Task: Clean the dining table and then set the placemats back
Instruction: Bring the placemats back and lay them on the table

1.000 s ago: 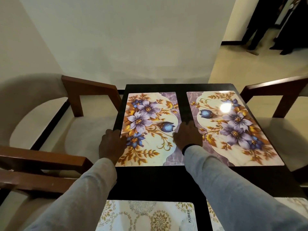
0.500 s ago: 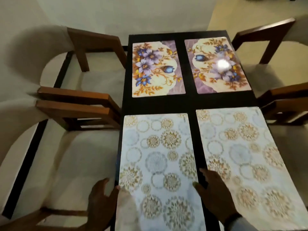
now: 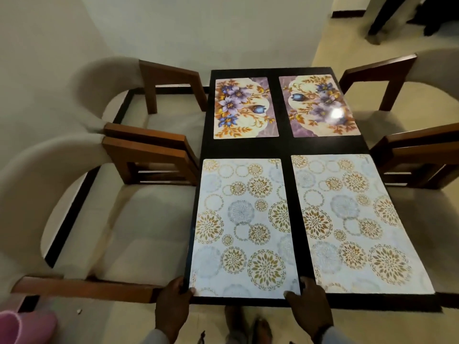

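Four placemats lie flat on the black dining table [image 3: 285,147]. Two flowered placemats sit at the far end, one on the left [image 3: 244,108] and one on the right [image 3: 319,106]. Two white placemats with gold circles lie at the near end, the left one [image 3: 244,227] and the right one [image 3: 352,219]. My left hand [image 3: 172,307] pinches the near left corner of the near-left placemat, thumb on top. My right hand [image 3: 310,310] grips its near right corner at the table's front edge.
Cushioned wooden armchairs stand on both sides, two on the left [image 3: 139,219] [image 3: 169,95] and two on the right [image 3: 422,155] [image 3: 387,80]. A pink object [image 3: 24,326] lies on the floor at bottom left. Another person's legs [image 3: 387,16] stand at top right.
I have stepped back from the far flowered placemats to the near end. Both hands slid down to the near corners of the near-left placemat and took hold of them.
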